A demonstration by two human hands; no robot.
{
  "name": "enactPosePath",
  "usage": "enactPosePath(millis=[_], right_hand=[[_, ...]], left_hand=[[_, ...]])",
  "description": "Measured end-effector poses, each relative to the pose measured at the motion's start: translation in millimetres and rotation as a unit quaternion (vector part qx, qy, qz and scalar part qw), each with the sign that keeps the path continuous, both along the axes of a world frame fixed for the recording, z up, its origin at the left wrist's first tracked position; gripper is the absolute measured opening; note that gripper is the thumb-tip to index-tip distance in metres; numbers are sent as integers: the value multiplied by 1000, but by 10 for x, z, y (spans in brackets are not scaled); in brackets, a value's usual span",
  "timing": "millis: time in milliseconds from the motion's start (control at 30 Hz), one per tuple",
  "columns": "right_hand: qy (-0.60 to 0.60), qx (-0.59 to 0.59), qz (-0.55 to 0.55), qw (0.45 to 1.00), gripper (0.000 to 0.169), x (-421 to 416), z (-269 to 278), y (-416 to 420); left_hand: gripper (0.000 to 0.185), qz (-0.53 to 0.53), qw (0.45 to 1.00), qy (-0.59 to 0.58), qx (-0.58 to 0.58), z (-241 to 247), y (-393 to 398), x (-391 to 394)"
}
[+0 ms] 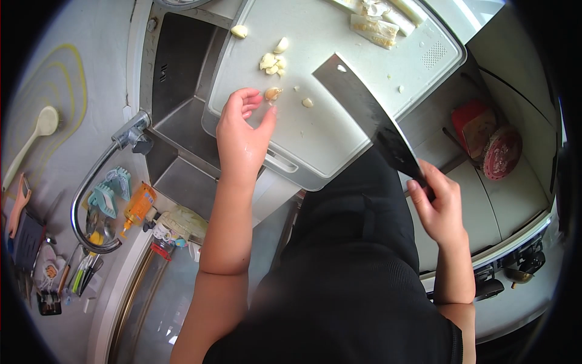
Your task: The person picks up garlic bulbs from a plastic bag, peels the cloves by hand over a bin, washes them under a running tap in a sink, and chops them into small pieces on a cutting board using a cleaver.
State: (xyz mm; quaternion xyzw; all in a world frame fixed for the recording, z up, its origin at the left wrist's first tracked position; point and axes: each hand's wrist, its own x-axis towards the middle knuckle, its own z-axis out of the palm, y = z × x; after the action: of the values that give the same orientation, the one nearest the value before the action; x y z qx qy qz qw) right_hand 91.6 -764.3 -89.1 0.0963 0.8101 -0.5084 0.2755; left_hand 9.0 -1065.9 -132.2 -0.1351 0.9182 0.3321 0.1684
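Note:
My right hand [441, 204] grips the handle of a broad cleaver [363, 109], whose blade reaches up and left over the pale cutting board [336, 159]. Thumb and fingers apart, my left hand [245, 125] is at the board's left side. Just off its fingertips lies an unpeeled garlic clove [273, 94]. Beyond that sits a small cluster of peeled garlic cloves [271, 63], with a clove [281, 44] above it and another clove [239, 31] by the board's left edge. A flattened garlic piece [308, 103] rests between the unpeeled clove and the blade.
Pale cut stalks and husks [377, 27] lie at the board's far end. The board overlaps a steel sink [182, 68] on the left, where a curved faucet [86, 195] stands. An orange pump bottle [140, 202] is beside it. A red round item [502, 152] sits at right.

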Motion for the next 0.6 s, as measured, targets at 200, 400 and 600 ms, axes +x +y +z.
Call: enactPosePath(millis=[200, 400, 600], right_hand=[[-44, -40, -24, 998, 27, -14, 38, -393], [-64, -48, -34, 996, 27, 102, 74, -351], [-83, -56, 18, 995, 27, 172, 135, -358]], left_hand=[[20, 6, 999, 18, 37, -63, -83, 13], [16, -14, 999, -1, 29, 90, -175, -176], [25, -5, 996, -85, 30, 57, -161, 64]])
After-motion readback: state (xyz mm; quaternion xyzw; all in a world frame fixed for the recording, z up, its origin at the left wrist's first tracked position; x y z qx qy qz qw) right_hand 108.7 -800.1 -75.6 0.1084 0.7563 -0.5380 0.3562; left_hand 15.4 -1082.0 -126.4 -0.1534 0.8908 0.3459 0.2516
